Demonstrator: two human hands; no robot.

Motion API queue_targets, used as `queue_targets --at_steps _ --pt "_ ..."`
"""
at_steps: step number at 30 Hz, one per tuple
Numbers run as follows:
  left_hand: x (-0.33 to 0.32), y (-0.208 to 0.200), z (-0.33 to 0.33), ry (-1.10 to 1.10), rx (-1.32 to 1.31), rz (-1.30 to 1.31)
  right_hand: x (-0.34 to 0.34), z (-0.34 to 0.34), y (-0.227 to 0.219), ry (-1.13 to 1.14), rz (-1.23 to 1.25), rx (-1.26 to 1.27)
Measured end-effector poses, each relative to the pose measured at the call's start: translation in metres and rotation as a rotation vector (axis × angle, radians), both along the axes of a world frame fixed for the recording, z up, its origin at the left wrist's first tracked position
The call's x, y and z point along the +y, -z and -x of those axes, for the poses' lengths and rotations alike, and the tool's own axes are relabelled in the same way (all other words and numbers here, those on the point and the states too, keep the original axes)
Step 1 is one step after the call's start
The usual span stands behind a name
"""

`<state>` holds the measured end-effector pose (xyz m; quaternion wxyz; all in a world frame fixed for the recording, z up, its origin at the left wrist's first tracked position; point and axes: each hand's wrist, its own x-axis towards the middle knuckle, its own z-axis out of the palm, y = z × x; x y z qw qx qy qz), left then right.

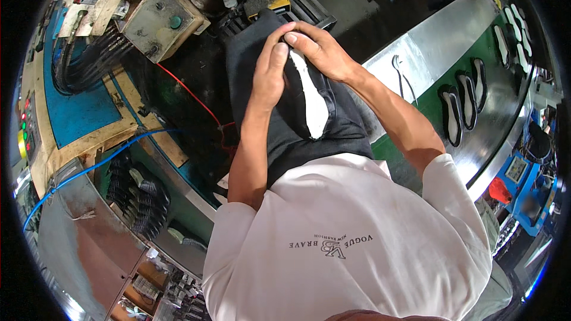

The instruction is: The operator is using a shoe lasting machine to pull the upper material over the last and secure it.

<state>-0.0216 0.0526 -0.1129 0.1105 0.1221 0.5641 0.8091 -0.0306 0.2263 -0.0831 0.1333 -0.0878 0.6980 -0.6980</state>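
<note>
Both hands, left hand [269, 74] and right hand [318, 50], grip closed on black shoe [315, 104] at 12 o'clock; best pressing evenly along its white sole [313, 98].

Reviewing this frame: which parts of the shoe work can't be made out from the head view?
- Shoe toe end: covered by left hand and right hand.
- Fingertips: pressed together on the toe, so the grip cannot be told.
- Shoe upper: black on the black apron, edges lost.
- Soles on the conveyor: too small and bent by the fisheye rim for detail.
</note>
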Motion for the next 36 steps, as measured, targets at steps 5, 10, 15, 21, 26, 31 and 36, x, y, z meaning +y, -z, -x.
queue_targets --at_steps 5,10,15,21,26,31,36 --pt "0.011 0.008 0.001 -0.170 0.322 0.405 -0.001 0.005 0.012 0.028 0.009 0.007" --pt "0.002 0.005 0.011 -0.046 0.296 0.429 0.000 0.007 0.023 0.027 0.045 -0.030" --pt "0.006 0.006 0.022 0.008 0.194 0.308 0.004 0.010 0.035 0.108 0.025 -0.009" --pt "0.014 0.009 0.030 0.032 -0.108 0.122 -0.003 0.006 0.029 0.186 -0.070 -0.089" --pt "0.006 0.017 0.030 -0.001 0.005 0.171 0.008 0.003 0.016 0.129 0.566 -0.728" --pt "0.016 0.014 0.029 -0.024 0.077 0.221 0.020 0.007 0.039 -0.028 0.099 -0.106" --pt "0.006 0.017 0.031 -0.032 0.010 0.256 0.012 0.006 0.039 -0.023 0.179 -0.170"
